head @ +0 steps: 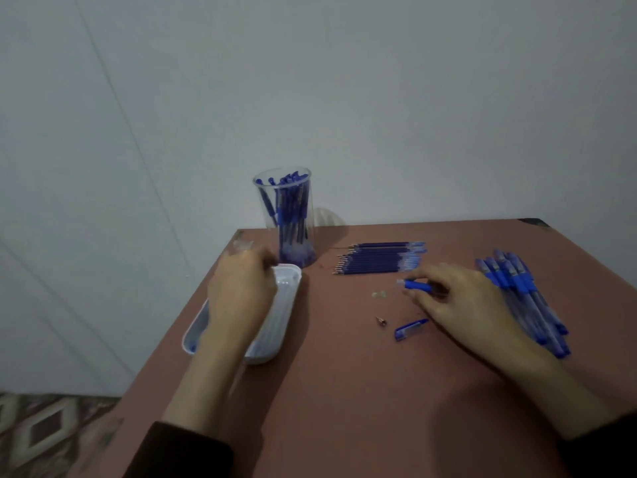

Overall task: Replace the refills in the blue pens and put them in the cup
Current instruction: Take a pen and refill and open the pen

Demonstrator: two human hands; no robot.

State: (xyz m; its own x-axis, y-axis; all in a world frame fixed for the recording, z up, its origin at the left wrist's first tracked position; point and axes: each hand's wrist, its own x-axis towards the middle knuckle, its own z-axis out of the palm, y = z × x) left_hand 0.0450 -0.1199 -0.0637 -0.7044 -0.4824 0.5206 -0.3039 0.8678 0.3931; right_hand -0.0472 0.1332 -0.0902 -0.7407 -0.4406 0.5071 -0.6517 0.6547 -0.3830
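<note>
Fitting a fresh refill calls for keeping the loose cap and metal tip within reach. The right hand, palm down, pinches the opened pen beside the refills; the left hand curls over the tray, grasp hidden, the cup just beyond.

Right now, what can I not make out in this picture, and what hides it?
Head view only:
- Left hand fingertips, and whether they hold anything over the tray: hidden by the hand's back.
- Pen piece pinched by right hand: its far part is under the fingers.
- Clear bit on the table: too small, blurred.
- Number of pens in the cup: they overlap.
</note>
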